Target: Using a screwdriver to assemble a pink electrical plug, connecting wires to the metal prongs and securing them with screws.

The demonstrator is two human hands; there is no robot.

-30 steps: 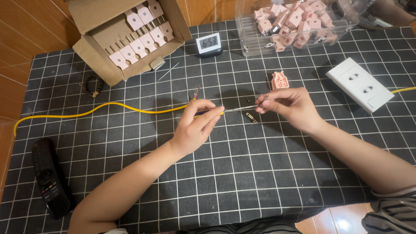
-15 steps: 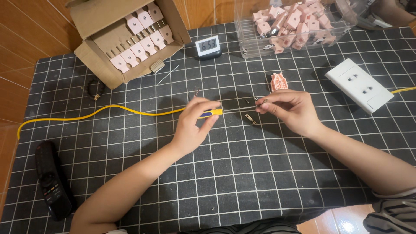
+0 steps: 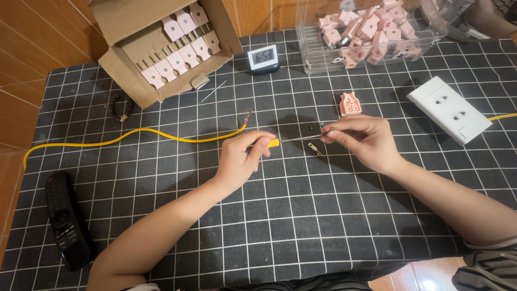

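Yellow-handled screwdriver [image 3: 285,141] between both hands — shaft level, tip rightward

A small screwdriver [image 3: 285,141] with a yellow handle lay nearly level above the black gridded mat, its handle mostly wrapped in the left hand [image 3: 243,159] so that only the yellow end showed, and its thin metal shaft ran rightward to a small metal part [image 3: 328,130] pinched in the fingertips of the right hand [image 3: 362,140]. That part was tiny and greyish, and its exact shape could not be made out. Just below the shaft, a small brass-coloured prong [image 3: 315,149] lay flat on the mat, angled slightly, close to the right hand but not touching it.
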